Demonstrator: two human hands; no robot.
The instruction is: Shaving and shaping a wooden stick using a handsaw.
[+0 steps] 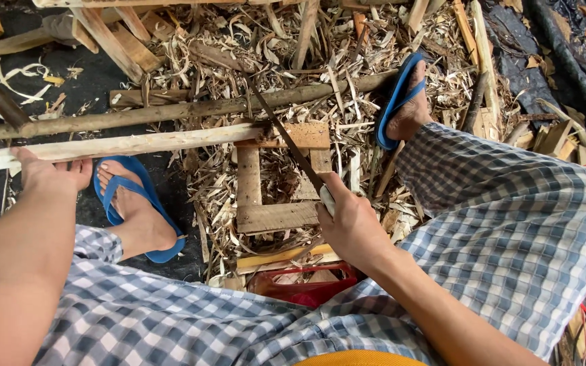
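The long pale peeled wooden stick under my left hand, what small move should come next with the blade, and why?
Probably draw the long dark blade along the long pale peeled wooden stick in a short shaving stroke. The right hand grips the handle with the blade lying across the stick, the left hand pins the stick's other end, and the stick's far end rests on a small wooden frame.

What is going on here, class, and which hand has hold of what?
A seated person in a checked cloth is working wood. The left hand steadies a long pale stick that lies across a small wooden frame. The right hand grips a long blade whose edge meets the stick near the frame. Wood shavings cover the ground, and both feet wear blue sandals.
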